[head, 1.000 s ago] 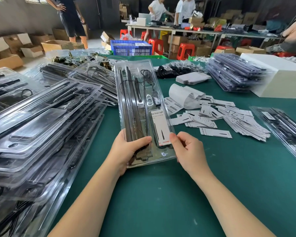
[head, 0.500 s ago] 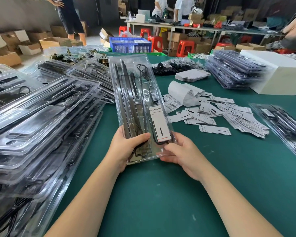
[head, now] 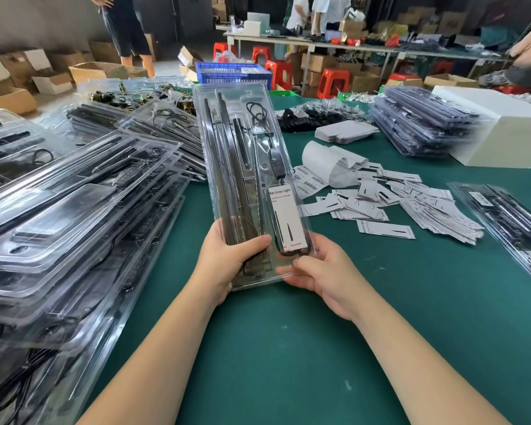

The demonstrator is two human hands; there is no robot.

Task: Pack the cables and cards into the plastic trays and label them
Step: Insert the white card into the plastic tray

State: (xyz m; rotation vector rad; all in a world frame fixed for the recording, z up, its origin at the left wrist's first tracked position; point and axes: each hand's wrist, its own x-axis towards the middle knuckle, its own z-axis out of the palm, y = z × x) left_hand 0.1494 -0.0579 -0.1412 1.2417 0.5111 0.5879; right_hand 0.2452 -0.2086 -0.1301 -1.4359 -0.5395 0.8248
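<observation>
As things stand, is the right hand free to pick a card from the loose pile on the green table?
Probably not yet. The right hand grips the near end of the clear plastic tray, shared with the left hand. The loose card pile lies open, with nothing covering it, to the right.

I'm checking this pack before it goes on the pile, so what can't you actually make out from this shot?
Head view only:
- Clear tray: its near left corner is hidden under the left hand; whether it is snapped shut cannot be told.
- Card: the small print is too small to read.
- Right hand: its fingers are hidden under the tray.
- Barcode labels: too small, partly covered by the tray.
- Tray stack: cut off by the left edge.
</observation>
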